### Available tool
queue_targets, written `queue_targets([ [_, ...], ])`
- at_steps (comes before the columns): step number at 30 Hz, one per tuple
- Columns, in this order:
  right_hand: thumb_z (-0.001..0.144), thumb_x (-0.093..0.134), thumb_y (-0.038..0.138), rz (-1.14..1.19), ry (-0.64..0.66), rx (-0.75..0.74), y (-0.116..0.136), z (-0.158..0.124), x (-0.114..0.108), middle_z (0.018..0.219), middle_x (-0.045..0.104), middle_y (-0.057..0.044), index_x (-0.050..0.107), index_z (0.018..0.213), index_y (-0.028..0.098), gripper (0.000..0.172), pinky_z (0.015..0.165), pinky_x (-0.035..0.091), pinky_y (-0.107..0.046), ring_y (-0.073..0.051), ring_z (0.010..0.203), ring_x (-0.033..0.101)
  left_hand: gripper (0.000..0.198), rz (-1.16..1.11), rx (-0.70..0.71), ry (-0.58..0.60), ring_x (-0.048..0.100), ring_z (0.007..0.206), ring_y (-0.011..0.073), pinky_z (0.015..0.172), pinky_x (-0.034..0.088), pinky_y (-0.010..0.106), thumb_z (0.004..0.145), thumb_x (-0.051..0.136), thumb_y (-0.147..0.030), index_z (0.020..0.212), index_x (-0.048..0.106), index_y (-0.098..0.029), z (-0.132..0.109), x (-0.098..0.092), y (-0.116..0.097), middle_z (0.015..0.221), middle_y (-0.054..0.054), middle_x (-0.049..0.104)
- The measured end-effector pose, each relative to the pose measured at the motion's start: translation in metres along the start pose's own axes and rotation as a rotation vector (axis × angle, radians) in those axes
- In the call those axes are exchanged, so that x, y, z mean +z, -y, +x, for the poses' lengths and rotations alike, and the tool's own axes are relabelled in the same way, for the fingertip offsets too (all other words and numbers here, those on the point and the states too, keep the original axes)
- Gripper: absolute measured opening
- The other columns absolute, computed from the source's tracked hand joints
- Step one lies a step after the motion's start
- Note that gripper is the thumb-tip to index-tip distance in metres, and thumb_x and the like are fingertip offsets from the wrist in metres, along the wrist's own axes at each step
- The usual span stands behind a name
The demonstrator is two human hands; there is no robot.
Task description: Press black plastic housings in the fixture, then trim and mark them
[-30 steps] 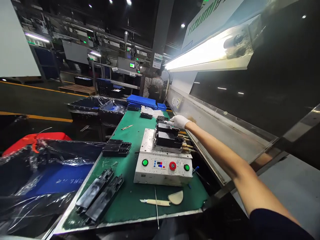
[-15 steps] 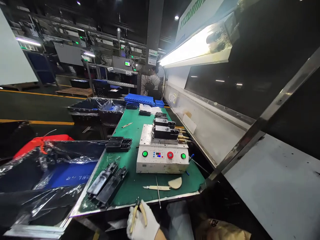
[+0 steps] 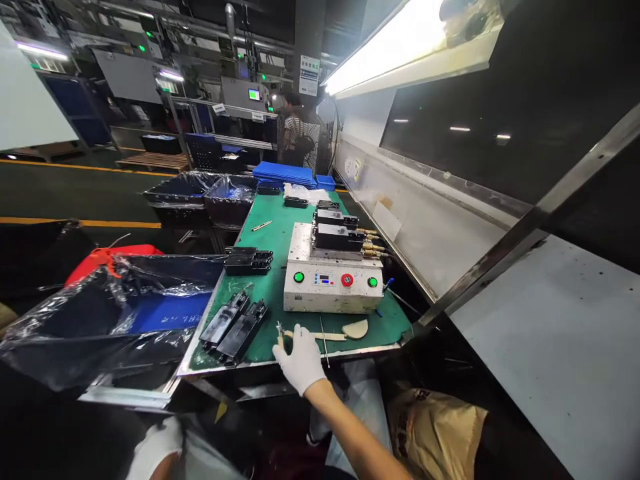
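Note:
My right hand (image 3: 304, 360), in a white glove, is at the front edge of the green table top (image 3: 257, 283). Its thumb and fingers are around the pliers (image 3: 281, 339), whose jaws point away from me. Just right of the fingers lies a craft knife with a pale handle (image 3: 330, 337). A thin metal rod (image 3: 325, 341) crosses it, and a cream half-round piece (image 3: 355, 329) is beside them. Low at the left, below the table, is my gloved left hand (image 3: 159, 443); its fingers are not clear. Two long black plastic housings (image 3: 243, 331) lie left of the pliers.
A white control box (image 3: 333, 293) with green and red buttons carries black housings (image 3: 337, 237). More black housings (image 3: 249, 261) lie along the table's left side. A plastic-lined bin (image 3: 165, 283) stands left of the table. A metal frame bar (image 3: 493, 257) slants at the right.
My right hand has moved up and forward with the pliers, from below the table's front edge to over it, and turned back-upward. My left hand has come into view. The camera has tilted down.

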State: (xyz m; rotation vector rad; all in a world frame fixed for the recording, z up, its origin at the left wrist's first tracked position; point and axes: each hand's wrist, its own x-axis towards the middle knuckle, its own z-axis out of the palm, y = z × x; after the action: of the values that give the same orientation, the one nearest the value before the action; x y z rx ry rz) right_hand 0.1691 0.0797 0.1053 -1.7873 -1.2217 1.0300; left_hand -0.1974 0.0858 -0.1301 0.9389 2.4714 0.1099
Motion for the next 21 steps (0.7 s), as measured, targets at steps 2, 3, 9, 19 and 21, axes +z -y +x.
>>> queue_targets([
  [2,0.085,0.069,0.055,-0.136,-0.029,-0.114,-0.010,0.001,-0.014,0.157,0.046,-0.012,0.056,0.145,0.033,0.065,0.129,0.013,-0.057,-0.038,0.153,0.028,0.071,0.006,0.002,-0.020,0.069,0.109,0.0477,0.081,0.052,0.055,0.079,0.048,-0.051,0.132,0.068,-0.008,0.003,-0.001,0.000,0.126,0.033,0.067],
  [3,0.089,0.064,0.053,-0.162,-0.043,-0.171,-0.017,0.002,-0.028,0.155,0.049,-0.011,0.058,0.144,0.034,0.058,0.128,0.017,-0.056,-0.036,0.150,0.034,0.070,0.008,0.004,-0.033,0.071,0.104,0.0465,0.077,0.052,0.053,0.079,0.049,-0.052,0.130,0.069,-0.009,0.004,-0.003,0.000,0.122,0.032,0.069],
  [9,0.086,0.064,0.023,-0.789,-0.033,-0.246,-0.058,0.028,-0.167,0.149,0.057,-0.016,0.060,0.143,0.022,0.057,0.119,0.034,-0.054,-0.036,0.140,0.046,0.063,0.024,-0.012,-0.081,0.073,0.088,0.0422,0.070,0.053,0.047,0.076,0.049,-0.056,0.111,0.078,-0.013,0.009,-0.008,0.001,0.099,0.026,0.075],
  [19,0.084,0.068,0.038,-0.761,-0.014,-0.454,-0.086,0.035,-0.228,0.128,0.071,-0.017,0.067,0.133,0.019,0.053,0.107,0.050,-0.048,-0.034,0.119,0.065,0.046,-0.144,0.037,-0.172,0.072,0.068,0.0423,0.060,0.053,0.048,0.070,0.046,-0.057,0.075,0.077,-0.024,0.024,-0.001,0.000,0.046,0.011,0.054],
  [21,0.090,0.058,0.055,-0.356,-0.124,-0.398,-0.092,0.031,-0.224,0.121,0.074,-0.014,0.067,0.134,0.024,0.054,0.097,0.057,-0.049,-0.033,0.108,0.071,0.058,-0.130,0.004,-0.143,0.073,0.073,0.0424,0.063,0.055,0.047,0.075,0.037,-0.058,0.086,0.080,-0.020,0.033,0.005,0.003,0.049,0.013,0.057],
])
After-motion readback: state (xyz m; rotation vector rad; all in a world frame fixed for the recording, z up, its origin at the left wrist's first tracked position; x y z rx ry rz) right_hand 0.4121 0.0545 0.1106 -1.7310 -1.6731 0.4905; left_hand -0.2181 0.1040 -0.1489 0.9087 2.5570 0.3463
